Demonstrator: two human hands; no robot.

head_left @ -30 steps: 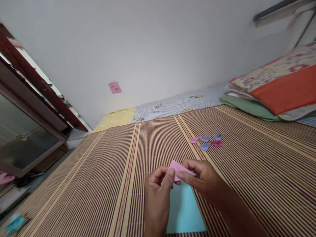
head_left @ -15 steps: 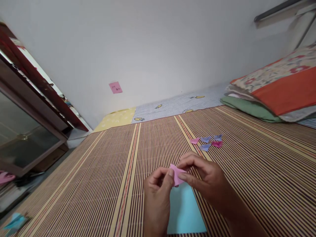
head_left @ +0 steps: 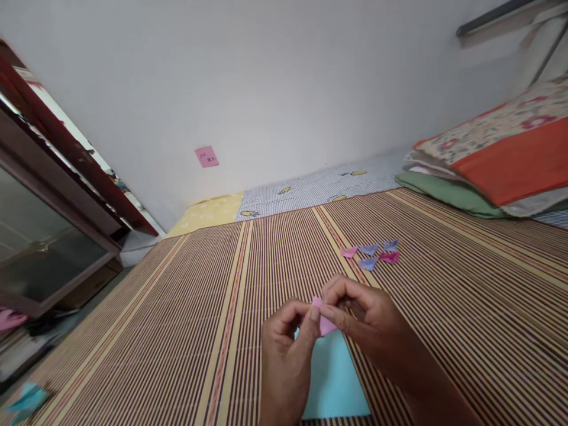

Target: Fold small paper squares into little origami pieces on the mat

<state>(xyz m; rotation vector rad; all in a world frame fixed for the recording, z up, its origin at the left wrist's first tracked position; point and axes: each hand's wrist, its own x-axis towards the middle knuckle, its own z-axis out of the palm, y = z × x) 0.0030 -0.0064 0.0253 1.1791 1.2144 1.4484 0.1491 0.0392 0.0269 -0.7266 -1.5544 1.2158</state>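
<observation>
A small piece of pink paper [head_left: 327, 326] is pinched between my two hands. My left hand [head_left: 290, 343] grips its left side with thumb and fingers, while my right hand [head_left: 361, 310] presses thumb and forefinger on its upper right part. Fingers cover much of the paper, so its folds are partly hidden. Under my hands a light blue sheet of paper [head_left: 336, 378] lies flat on the striped mat [head_left: 177, 331]. Beyond my right hand are several small folded paper pieces, among them a pink one [head_left: 349, 252], a magenta one [head_left: 390, 257] and a purple one [head_left: 368, 264].
Folded bedding [head_left: 501, 171] is stacked at the right. A blue crumpled or folded paper [head_left: 27, 397] lies at the lower left. A pink note [head_left: 206, 157] is on the wall behind. A glass-fronted cabinet [head_left: 44, 236] stands at the left.
My right thumb has moved left and up across the pink paper, close to my left thumb, so less of the paper shows. Both hands have shifted slightly.
</observation>
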